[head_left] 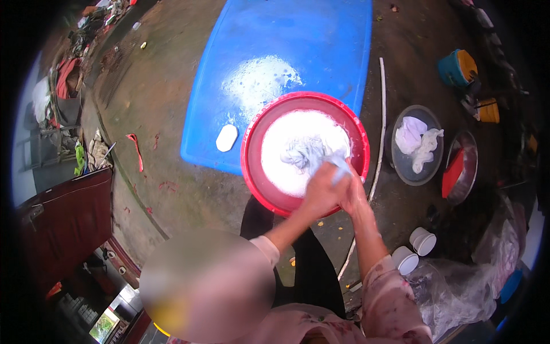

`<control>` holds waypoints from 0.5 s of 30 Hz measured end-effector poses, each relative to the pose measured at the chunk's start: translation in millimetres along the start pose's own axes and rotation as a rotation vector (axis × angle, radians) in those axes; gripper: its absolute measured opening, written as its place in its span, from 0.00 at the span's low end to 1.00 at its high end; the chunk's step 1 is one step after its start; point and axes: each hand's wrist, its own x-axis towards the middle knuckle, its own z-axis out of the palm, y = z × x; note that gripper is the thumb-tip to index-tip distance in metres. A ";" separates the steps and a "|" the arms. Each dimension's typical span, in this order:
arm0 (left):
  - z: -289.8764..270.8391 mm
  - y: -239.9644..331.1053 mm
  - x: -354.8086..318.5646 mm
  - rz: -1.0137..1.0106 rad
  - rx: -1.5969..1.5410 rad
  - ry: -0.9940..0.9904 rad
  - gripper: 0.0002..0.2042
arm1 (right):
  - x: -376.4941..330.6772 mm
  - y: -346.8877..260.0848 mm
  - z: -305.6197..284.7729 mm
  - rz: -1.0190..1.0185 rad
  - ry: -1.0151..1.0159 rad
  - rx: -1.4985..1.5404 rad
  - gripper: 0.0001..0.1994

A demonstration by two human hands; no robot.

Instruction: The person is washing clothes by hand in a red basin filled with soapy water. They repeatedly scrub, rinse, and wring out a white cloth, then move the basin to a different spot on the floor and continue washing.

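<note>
Along the far left of my feed, a dark red panel (69, 215) leans at an angle, and on the ground to its right lies a narrow red strip (137, 152). Next comes the blue table (298, 34), its top wet and shiny, with a rounded white block (227, 138) lying near its closer edge. To the right of that block I see the red basin (252, 146), which overlaps the table's near right corner. White foam (281, 178) fills much of it, and the pale grey-blue cloth (303, 153) sits bunched in the suds, one end drawn up toward the basin's near right side. There, the left hand (322, 194) is curled tightly on that raised end. Just beside it, the right hand (352, 198) is wrapped around the same cloth; I cannot make out all its fingertips. Right of the basin, a thin white pole (382, 114) runs along the ground. Beyond it stand two white buckets (423, 241), near a crumpled clear plastic sheet (458, 286). Farther up, a grey tub (401, 157) holds white fabric (411, 135). Right of the tub I find a metal basin (468, 178) with a red object (452, 175) inside, and above both, a teal bucket (451, 69).
</note>
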 end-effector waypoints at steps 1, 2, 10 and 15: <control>4.7 16.5 -7.7 -0.082 0.125 -0.226 0.14 | 9.1 -3.8 -5.3 0.060 -0.085 0.064 0.25; 12.0 21.5 -14.8 0.034 0.188 -0.215 0.13 | 16.6 -8.3 -10.7 0.119 -0.170 0.128 0.24; -49.2 -78.9 37.1 -0.233 0.698 -0.124 0.18 | 15.8 0.5 -28.6 -0.395 0.058 -0.750 0.20; -43.8 -131.6 43.5 -0.521 0.508 0.143 0.26 | -9.4 -8.7 -24.1 -0.891 0.400 -1.689 0.25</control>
